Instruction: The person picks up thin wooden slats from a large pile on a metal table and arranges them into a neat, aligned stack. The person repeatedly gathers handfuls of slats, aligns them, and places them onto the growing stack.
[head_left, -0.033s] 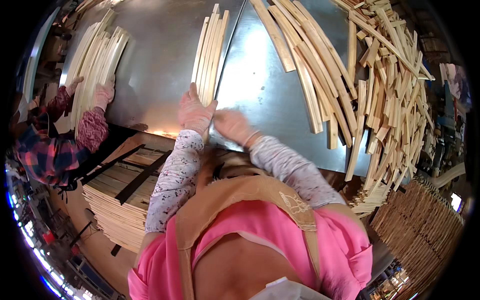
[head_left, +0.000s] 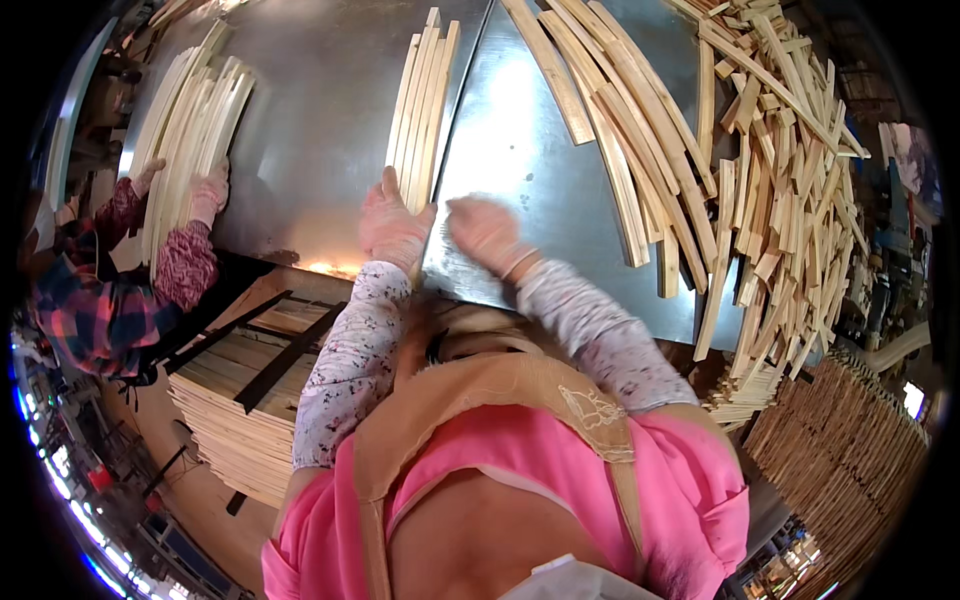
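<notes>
My left hand [head_left: 393,225], in a thin pinkish glove, is wrapped round the near end of a small bundle of pale wooden strips [head_left: 423,105]. The strips lie side by side on the metal tabletop, pointing away from me, with their far ends uneven. Just right of the bundle and apart from it is my right hand [head_left: 487,235], also gloved. Motion smears its fingers, and no strip shows in it. To its far right lie several longer loose strips [head_left: 640,130], bowed by the lens.
A large jumbled heap of wood pieces [head_left: 790,200] covers the right side. On the left a co-worker's gloved hands [head_left: 208,192] hold another bundle of strips [head_left: 190,130]. Stacked boards [head_left: 235,435] stand below the table at left, with a further stack [head_left: 840,450] at lower right.
My right hand has moved a little to the right, away from my left hand and the bundle. My left hand stays on the strips.
</notes>
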